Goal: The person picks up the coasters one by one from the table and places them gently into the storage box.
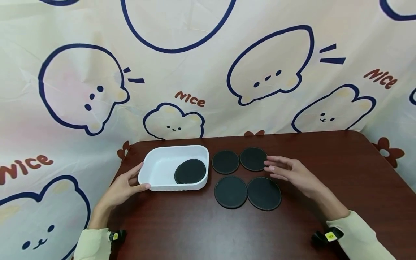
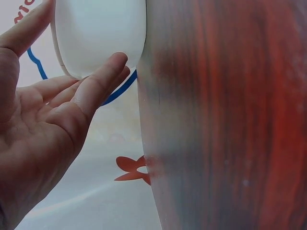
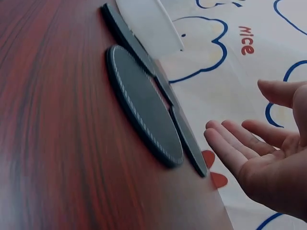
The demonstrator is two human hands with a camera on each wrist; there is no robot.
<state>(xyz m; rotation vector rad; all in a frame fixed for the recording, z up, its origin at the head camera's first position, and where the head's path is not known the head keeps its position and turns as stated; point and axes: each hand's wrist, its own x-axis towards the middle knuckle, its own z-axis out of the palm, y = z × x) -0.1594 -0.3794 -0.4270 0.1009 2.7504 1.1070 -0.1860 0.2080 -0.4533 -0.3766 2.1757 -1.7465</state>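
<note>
My left hand (image 1: 121,188) holds the left end of a white plastic tray (image 1: 152,159), thumb at the near corner and fingers along its outer side. Inside, a black round coaster (image 1: 190,171) leans toward the tray's right end. Several more coasters lie on the table right of it, in two rows: back left (image 1: 225,162), back right (image 1: 253,159), front left (image 1: 230,192) and front right (image 1: 264,193). Stitching runs round their edges, as the right wrist view shows. Just right of the back right coaster, my right hand (image 1: 294,173) hovers with fingers extended, holding nothing.
The brown wooden table (image 1: 182,227) ends at a cloth backdrop (image 1: 214,79) printed with cartoon bears, which hangs behind it and at both sides. Dark straps with small devices sit on both wrists, by the pale sleeves (image 1: 360,231).
</note>
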